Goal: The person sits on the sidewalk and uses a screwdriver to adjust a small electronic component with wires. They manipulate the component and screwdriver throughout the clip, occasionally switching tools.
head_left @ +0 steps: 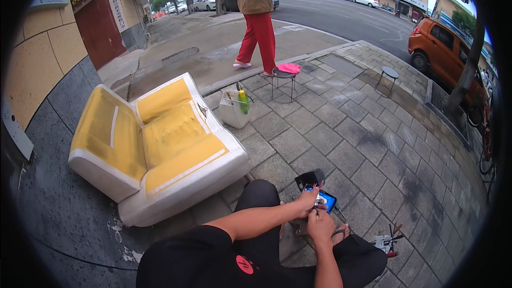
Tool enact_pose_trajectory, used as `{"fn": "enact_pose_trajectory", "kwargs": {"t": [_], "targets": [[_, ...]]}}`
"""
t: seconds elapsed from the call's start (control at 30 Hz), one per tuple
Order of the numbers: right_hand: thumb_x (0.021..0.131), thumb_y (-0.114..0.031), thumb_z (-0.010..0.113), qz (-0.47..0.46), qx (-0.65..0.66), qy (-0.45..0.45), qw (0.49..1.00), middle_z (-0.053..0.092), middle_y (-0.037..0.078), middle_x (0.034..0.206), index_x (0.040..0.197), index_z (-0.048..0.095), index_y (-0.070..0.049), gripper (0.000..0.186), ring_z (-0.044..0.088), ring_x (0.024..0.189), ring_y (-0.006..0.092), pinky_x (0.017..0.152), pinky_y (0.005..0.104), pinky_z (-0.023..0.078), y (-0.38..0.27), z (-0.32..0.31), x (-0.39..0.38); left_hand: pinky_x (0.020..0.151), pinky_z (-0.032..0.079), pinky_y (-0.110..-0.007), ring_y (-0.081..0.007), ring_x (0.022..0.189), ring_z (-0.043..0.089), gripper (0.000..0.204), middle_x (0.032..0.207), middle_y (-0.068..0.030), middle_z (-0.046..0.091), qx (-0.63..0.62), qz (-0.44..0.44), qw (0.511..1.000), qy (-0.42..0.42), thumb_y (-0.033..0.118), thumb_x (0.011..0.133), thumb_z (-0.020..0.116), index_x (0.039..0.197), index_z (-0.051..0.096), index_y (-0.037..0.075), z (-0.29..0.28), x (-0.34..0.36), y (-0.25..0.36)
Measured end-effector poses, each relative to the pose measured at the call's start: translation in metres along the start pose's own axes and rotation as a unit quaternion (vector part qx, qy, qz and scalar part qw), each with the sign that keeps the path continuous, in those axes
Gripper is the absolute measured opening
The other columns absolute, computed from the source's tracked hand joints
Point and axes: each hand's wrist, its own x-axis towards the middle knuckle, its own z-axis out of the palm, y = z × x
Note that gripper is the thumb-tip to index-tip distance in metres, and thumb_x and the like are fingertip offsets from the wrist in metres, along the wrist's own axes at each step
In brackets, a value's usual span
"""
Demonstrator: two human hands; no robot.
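My left hand (307, 203) and my right hand (320, 226) meet low in the view, both with fingers pinched together. Between them is a small silvery piece too small to name. Just beyond the fingers lies a bright blue block (329, 201), partly hidden by the hands. Thin red wires (318, 185) stick up by my left hand. An opened black box or cover (310, 178) is right behind the blue block. What each hand grips is mostly covered by the fingers.
A worn yellow and white sofa (178, 128) stands at left, with a whitish jug (233, 111) and yellow-green bottle (244, 102) beyond. Several tools (388, 242) lie at lower right. Farther off are two stools (284, 74), a person in red trousers (260, 42) and an orange car (440, 48).
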Motion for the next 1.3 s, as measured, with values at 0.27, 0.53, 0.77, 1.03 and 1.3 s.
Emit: {"fn": "enact_pose_trajectory", "kwargs": {"t": [0.27,0.53,0.77,1.03,1.3], "targets": [[0.093,-0.032,0.063,0.09,0.051,-0.13,0.986,0.072,0.027,0.09,0.095,0.073,-0.001,0.033,0.071,0.087,0.0463,0.078,0.0526,0.055,0.007,-0.002,0.009,0.053,0.051,-0.039,-0.0208,0.063,0.059,0.036,0.089,-0.008,0.065,0.041,0.001,0.999,0.008,0.048,0.108,0.047,0.119,0.054,0.014,-0.014,0.014,-0.004],[0.092,-0.018,0.065,-0.001,0.079,-0.089,0.993,0.07,0.016,0.095,0.119,0.059,0.003,0.035,0.069,0.084,0.027,0.079,0.0396,0.055,0.025,-0.068,0.031,0.049,0.04,-0.029,-0.0111,0.057,0.047,0.038,0.083,0.0002,0.06,0.048,-0.064,0.997,-0.02,0.055,0.105,0.055,0.117,0.062,0.02,-0.003,-0.01,0.017],[0.102,-0.023,0.065,0.049,0.155,-0.092,0.982,0.067,0.011,0.081,0.111,0.058,0.003,0.028,0.065,0.063,0.0179,0.056,0.032,0.052,0.007,-0.13,0.09,0.048,0.039,-0.03,-0.0107,0.056,0.048,0.044,0.089,-0.0023,0.067,0.102,-0.064,0.992,-0.038,0.061,0.104,0.052,0.119,0.059,0.02,-0.014,-0.019,0.028],[0.107,-0.025,0.058,0.119,0.373,-0.054,0.919,0.067,0.01,0.079,0.111,0.054,-0.002,0.024,0.062,0.053,0.015,0.044,0.0279,0.048,0.085,-0.09,0.12,0.039,0.038,-0.029,-0.0106,0.048,0.051,0.045,0.08,-0.0025,0.065,0.149,-0.042,0.987,-0.036,0.061,0.105,0.049,0.112,0.057,0.017,-0.014,-0.026,0.031],[0.106,-0.027,0.06,0.175,0.425,-0.008,0.888,0.065,0.01,0.081,0.115,0.054,0.0,0.029,0.061,0.054,0.0152,0.045,0.029,0.05,0.084,-0.087,0.122,0.039,0.035,-0.027,-0.0108,0.048,0.051,0.058,0.075,-0.0022,0.061,0.122,-0.077,0.99,0.0,0.068,0.102,0.049,0.111,0.062,0.012,-0.008,-0.028,0.045]]}}
